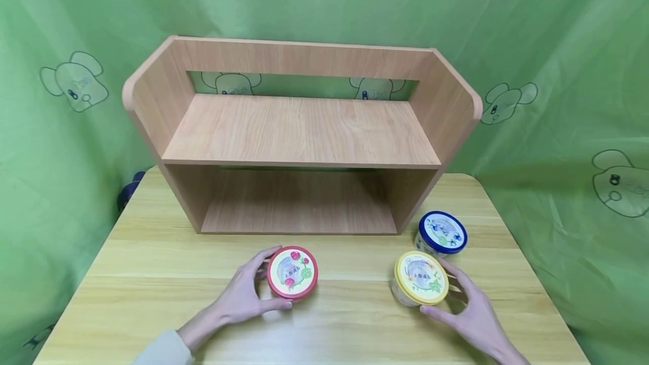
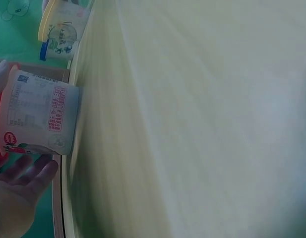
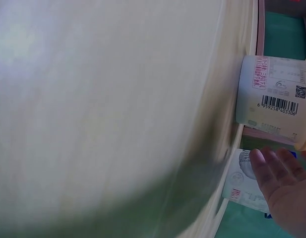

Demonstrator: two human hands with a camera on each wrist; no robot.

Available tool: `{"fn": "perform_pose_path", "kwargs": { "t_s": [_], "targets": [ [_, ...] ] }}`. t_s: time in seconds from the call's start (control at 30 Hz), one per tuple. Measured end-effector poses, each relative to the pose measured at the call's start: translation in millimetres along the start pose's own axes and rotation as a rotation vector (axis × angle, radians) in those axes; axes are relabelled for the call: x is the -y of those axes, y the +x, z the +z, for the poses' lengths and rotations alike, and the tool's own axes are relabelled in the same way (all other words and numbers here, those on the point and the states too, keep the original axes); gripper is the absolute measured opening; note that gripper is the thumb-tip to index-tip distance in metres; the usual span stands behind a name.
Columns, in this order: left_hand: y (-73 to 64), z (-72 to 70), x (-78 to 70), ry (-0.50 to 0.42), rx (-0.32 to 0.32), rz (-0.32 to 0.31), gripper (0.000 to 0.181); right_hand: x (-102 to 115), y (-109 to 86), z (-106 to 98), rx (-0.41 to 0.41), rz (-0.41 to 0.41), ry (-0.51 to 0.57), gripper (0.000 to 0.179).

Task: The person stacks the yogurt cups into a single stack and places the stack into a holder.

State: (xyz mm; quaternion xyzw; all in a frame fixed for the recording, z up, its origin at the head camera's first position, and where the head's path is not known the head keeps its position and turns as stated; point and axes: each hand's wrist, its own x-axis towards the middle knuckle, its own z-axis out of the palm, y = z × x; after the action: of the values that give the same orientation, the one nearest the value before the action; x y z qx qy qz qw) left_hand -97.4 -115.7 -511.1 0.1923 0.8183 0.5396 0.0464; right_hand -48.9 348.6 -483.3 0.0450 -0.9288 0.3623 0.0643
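On the table, a round tub with a red lid (image 1: pixel 292 272), strawberries printed on it, stands left of centre. My left hand (image 1: pixel 248 290) holds it from the left, thumb at the near rim and index finger at the far rim. To the right is a tub with a yellow lid (image 1: pixel 422 278); my right hand (image 1: pixel 474 311) grips its rim from the right between thumb and index finger. The other right fingers (image 3: pixel 275 166) spread beside its pale wall. Close behind it sits a tub with a dark blue lid (image 1: pixel 443 232), which neither hand grips.
A wooden two-tier shelf (image 1: pixel 304 128) stands at the back of the wooden table (image 1: pixel 345 320), bare on both levels. Its lower front edge lies just beyond the tubs. Green curtain (image 1: pixel 558 32) with bear drawings surrounds the table.
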Motion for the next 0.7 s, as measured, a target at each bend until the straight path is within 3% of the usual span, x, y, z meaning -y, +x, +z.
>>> {"fn": "perform_pose_path", "kwargs": {
  "t_s": [0.7],
  "targets": [
    [-0.4,-0.8,3.8,-0.018,0.007,-0.001,0.098,-3.2,2.5,1.9,0.032,0.053,0.063,0.101]
  ]
}}
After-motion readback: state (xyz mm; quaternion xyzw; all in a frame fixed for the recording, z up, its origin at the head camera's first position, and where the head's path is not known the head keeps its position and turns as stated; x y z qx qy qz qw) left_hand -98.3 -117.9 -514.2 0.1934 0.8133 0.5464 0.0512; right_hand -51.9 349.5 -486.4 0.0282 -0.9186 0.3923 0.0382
